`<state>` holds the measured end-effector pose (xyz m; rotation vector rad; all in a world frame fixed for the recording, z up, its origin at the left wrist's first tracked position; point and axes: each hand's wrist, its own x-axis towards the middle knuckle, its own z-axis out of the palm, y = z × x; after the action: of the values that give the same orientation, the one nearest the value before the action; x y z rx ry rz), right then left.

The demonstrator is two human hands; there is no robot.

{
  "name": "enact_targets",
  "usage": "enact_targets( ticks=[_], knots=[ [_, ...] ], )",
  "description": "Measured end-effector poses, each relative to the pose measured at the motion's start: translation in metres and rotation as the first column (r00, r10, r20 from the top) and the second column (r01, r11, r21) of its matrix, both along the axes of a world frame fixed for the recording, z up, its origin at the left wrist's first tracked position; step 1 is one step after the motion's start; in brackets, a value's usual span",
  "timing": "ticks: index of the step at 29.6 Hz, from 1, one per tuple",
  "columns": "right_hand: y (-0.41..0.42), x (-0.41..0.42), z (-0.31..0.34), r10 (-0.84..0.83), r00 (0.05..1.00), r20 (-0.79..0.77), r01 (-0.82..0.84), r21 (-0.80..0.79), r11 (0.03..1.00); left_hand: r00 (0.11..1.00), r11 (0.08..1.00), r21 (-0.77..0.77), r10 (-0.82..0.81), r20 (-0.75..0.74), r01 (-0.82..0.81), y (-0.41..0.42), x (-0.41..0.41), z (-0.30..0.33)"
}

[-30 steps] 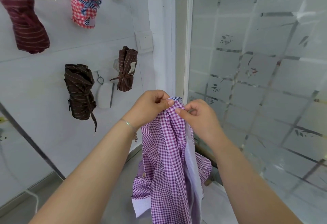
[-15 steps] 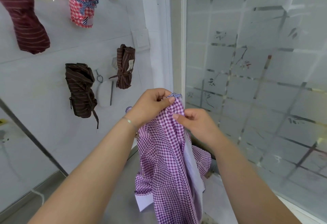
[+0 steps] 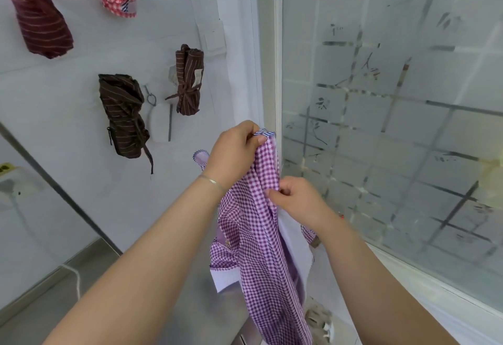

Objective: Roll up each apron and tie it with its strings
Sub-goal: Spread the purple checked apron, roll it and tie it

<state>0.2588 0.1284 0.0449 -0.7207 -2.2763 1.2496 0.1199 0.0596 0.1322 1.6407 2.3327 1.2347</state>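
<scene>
Left hand (image 3: 234, 154) grips the purple gingham apron's (image 3: 258, 235) top hem up high, right hand (image 3: 296, 199) pinches its edge lower, rest dangling loose, so I reckon a lopsided fold means a sloppy roll that slips.

Four rolled aprons (image 3: 123, 116) hang; one purple checked apron (image 3: 261, 235) unrolled.

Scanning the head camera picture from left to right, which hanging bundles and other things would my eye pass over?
Maroon striped bundle → dark brown striped bundle → brown tied bundle → left hand → right hand gripping the purple checked apron → frosted glass panel.
</scene>
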Motion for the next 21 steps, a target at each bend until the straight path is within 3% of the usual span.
enact_targets(
  ticks=[4, 8, 14, 18, 21],
  knots=[
    [0.006, 0.018, -0.013, 0.012, 0.995, 0.098, -0.019, 0.069, 0.997, 0.999, 0.997, 0.059, -0.041, 0.01, 0.04, 0.004, 0.021, 0.004],
    [0.017, 0.052, -0.027, 0.009, 0.996, 0.094, -0.01, 0.004, 1.0, 0.996, 0.996, 0.042, -0.08, 0.033, 0.078, 0.018, 0.052, -0.003],
    [0.046, 0.138, -0.046, -0.27, 0.959, -0.089, 0.254, -0.157, 0.954, 0.974, 0.994, 0.053, -0.104, 0.201, 0.096, 0.049, 0.12, -0.009],
    [0.078, 0.21, -0.036, -0.44, 0.888, -0.136, 0.422, -0.141, 0.896, 0.925, 0.994, 0.032, -0.11, 0.363, 0.106, 0.067, 0.166, -0.026],
    [0.094, 0.248, -0.021, -0.535, 0.829, -0.163, 0.531, -0.07, 0.844, 0.827, 0.993, 0.048, -0.116, 0.549, 0.107, 0.073, 0.197, -0.041]
  ],
)
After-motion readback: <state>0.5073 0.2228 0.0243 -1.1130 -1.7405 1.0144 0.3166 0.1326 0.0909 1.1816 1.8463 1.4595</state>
